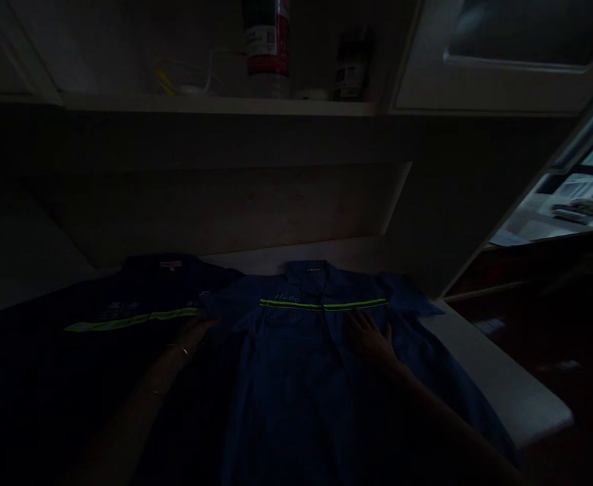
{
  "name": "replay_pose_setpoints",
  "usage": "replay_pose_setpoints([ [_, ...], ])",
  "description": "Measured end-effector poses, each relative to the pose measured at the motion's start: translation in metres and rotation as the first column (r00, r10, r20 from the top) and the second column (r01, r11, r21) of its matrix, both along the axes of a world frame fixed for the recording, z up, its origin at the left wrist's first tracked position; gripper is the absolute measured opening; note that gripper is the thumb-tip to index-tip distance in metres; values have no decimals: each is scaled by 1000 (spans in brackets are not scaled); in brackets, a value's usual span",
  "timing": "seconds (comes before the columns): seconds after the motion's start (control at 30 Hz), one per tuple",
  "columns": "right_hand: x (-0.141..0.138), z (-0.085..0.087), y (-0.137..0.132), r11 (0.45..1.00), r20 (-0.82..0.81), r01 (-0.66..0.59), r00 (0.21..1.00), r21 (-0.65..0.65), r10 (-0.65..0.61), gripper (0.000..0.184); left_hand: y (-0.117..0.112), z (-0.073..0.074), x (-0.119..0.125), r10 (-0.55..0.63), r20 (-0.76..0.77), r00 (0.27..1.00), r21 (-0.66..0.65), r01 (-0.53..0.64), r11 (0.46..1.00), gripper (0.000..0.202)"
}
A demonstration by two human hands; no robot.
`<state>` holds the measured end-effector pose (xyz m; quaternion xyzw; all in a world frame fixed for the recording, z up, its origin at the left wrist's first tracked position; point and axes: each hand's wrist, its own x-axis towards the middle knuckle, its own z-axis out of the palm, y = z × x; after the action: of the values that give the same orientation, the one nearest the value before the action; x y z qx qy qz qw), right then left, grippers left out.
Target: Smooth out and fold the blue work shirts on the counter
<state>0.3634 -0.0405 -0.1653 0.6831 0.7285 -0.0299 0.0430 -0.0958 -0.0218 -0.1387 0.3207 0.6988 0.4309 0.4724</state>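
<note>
The scene is very dark. A blue work shirt (301,378) with a bright yellow-green stripe across the chest lies flat on a white table (498,385), collar away from me. My right hand (370,337) lies flat on its chest, fingers stretched out, just below the stripe. My left hand (192,332), with a thin bracelet at the wrist, rests at the shirt's left sleeve edge; its fingers are lost in shadow. A second, darker shirt (108,317) with a similar stripe lies to the left, partly under the blue one's sleeve.
A shelf (215,104) above holds a red and green can (268,40), a small dark bottle (351,64) and a clear item with yellow in it. A white cabinet door hangs at upper right. At the far right a lit desk (564,216) carries papers.
</note>
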Motion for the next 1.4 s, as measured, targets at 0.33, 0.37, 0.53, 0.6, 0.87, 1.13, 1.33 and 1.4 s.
replay_pose_setpoints([
  [0.33, -5, -8, -5, 993, -19, 53, 999, 108, -51, 52, -34, -16, -2, 132, 155, 979, 58, -143, 988, 28],
  [0.37, -6, -7, -5, 993, -25, 56, 998, 105, -54, 52, -33, -17, -4, 108, 186, 977, 52, -120, 991, 28],
  [0.53, -5, -5, -5, 993, -39, 52, 998, 105, -48, 52, -11, -16, -17, 33, 306, 952, -80, -9, 997, 31],
  [0.6, -5, -3, -5, 994, -53, 47, 998, 102, -42, 52, 0, -10, -18, 59, 226, 972, -44, -50, 998, 31],
  [0.87, -4, 5, -7, 993, -147, 47, 989, 108, -31, 52, 29, 40, 20, -36, -308, 951, 214, 106, 971, 42],
  [1.13, -2, 4, -5, 993, -183, 57, 982, 102, -37, 50, 25, 85, 120, -383, -570, 726, 145, 549, 823, 60],
  [1.33, -1, 5, -5, 994, -219, 53, 975, 97, -31, 50, 33, 49, 164, -287, -803, 523, 137, 630, 764, 47],
  [1.4, 0, 5, -5, 993, -227, 55, 973, 101, -31, 50, 34, 27, 165, -198, -918, 344, 86, 659, 747, 50],
])
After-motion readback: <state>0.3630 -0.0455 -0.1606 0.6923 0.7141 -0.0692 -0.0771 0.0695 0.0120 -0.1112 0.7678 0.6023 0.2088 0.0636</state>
